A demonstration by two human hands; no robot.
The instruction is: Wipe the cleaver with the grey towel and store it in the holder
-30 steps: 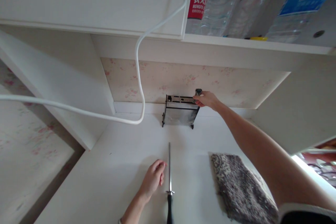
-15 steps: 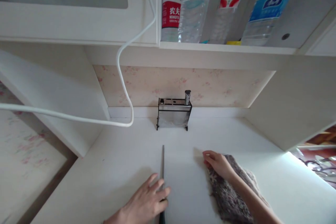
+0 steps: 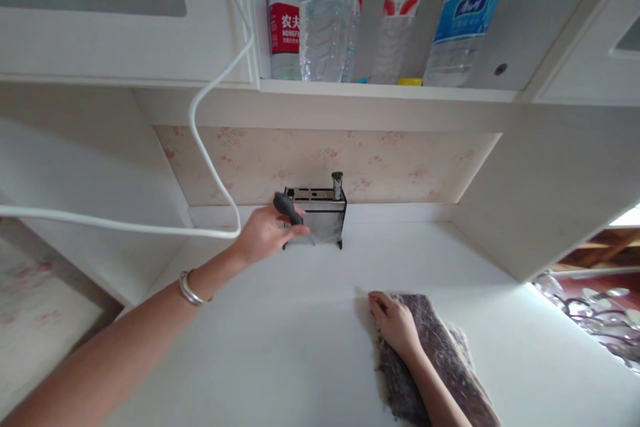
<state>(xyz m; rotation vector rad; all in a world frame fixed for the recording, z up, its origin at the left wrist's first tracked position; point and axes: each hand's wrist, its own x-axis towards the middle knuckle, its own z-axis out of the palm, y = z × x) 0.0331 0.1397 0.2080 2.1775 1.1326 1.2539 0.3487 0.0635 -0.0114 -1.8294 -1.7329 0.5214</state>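
Note:
My left hand [image 3: 267, 233] reaches to the back of the white counter, its fingers closed around the dark handle of what looks like a knife [image 3: 289, 207]. A thin, faint blade shows below the fingers, pointing down in front of the knife rack [image 3: 324, 225]. That rack has a slotted top, a black frame and see-through sides; another patterned handle [image 3: 337, 185] stands up from its right end. My right hand [image 3: 395, 323] lies on a folded grey-brown cloth [image 3: 425, 347], with its fingers curled at the cloth's far left corner.
An overhead shelf [image 3: 390, 90] holds several plastic bottles, among them a blue-labelled bottle [image 3: 467, 13]. A white cable [image 3: 193, 117] hangs in front at the left. White side panels [image 3: 540, 173] flank the counter [image 3: 250, 347].
My left hand has picked the knife up from the counter and carried it forward to the rack. My right hand stays on the cloth. The view has shifted slightly to the right.

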